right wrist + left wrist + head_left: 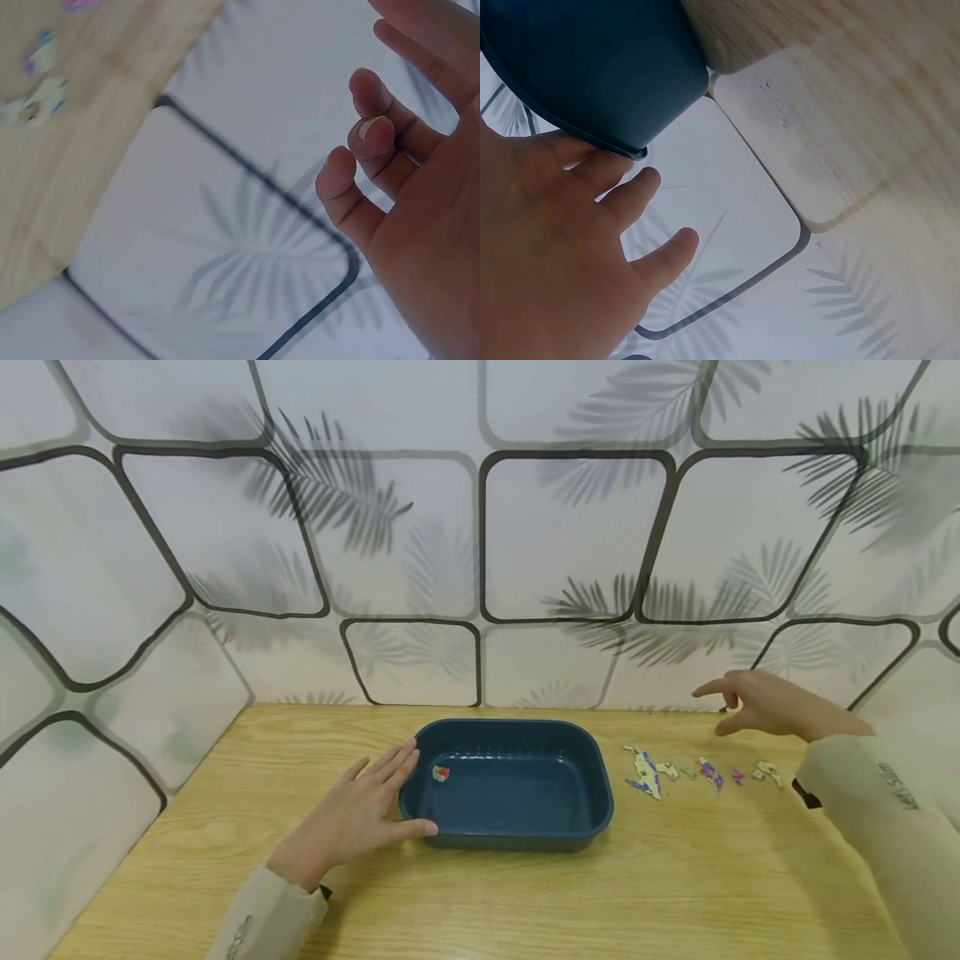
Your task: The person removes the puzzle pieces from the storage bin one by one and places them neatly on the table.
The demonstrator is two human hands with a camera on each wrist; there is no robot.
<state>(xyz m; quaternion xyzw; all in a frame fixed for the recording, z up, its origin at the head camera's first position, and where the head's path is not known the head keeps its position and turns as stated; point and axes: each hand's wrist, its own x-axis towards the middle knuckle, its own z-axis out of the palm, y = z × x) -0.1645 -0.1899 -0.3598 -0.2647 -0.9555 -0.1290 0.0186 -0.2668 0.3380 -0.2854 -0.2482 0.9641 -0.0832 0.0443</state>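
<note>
A dark blue rectangular tray (pixel 517 842) sits on the table, and my left hand (pixel 352 822) rests on its left rim, fingers extended and thumb along the front corner. The left wrist view shows these fingers touching the edge of the tray (pixel 660 97). Inside the tray lies a small red and green piece (pixel 441 773). My right hand (pixel 772 703) is raised near the back right of the table, holding nothing, its index finger extended and the other fingers loosely bent. Below it lie several small, thin colourful pieces, including a cream and blue one (pixel 647 772) and a purple one (pixel 710 774).
The wood-grain table (pixel 480 902) meets a pale wall covering (pixel 573 539) printed with leaves and dark outlines, behind and at the left. A pink piece (pixel 738 776) and a cream piece (pixel 767 772) lie at the right end of the row.
</note>
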